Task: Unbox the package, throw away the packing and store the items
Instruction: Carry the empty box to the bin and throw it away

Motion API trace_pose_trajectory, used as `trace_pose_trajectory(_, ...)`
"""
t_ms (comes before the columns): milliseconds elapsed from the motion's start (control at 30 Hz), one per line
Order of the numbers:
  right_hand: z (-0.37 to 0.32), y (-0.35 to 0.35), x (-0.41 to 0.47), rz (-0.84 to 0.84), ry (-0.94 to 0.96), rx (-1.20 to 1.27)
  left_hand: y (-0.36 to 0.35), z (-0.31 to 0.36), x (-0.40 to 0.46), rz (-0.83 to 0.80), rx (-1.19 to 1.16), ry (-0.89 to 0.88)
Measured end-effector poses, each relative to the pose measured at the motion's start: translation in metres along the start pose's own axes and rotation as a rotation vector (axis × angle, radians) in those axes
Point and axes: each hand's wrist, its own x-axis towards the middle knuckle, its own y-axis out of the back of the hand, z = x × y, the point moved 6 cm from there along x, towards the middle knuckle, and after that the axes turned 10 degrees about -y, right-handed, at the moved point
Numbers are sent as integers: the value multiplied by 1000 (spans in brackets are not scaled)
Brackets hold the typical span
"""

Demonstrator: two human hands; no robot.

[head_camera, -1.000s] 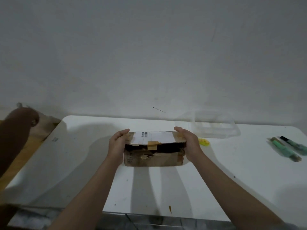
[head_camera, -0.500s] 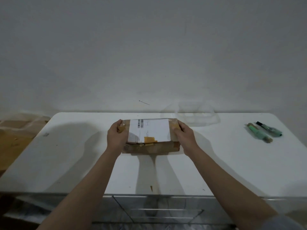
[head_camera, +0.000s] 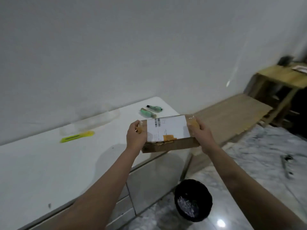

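Head view: left hand point(head_camera: 135, 137) and right hand point(head_camera: 201, 134) grip taped, white-labelled cardboard box point(head_camera: 167, 132).

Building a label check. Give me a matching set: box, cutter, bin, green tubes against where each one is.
Things:
1. box
2. cutter
3. bin
4. green tubes

Places:
A. on the floor beside the table
B. far end of the table, near the wall
C. held between the left hand and the right hand
D. on the table by the clear tub

Pairs: 1-C, 2-D, 3-A, 4-B
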Motion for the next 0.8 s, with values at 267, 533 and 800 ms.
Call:
trace_pose_trajectory(267,83,206,-45,401,-215,121,-218,-5,-68,-500,59,6)
trace_pose_trajectory(533,185,242,-51,639,-393,138,-319,-90,-101,-823,232,187)
trace_pose_trajectory(800,282,206,12,613,-595,-79,-362,-199,-97,-1076,490,297)
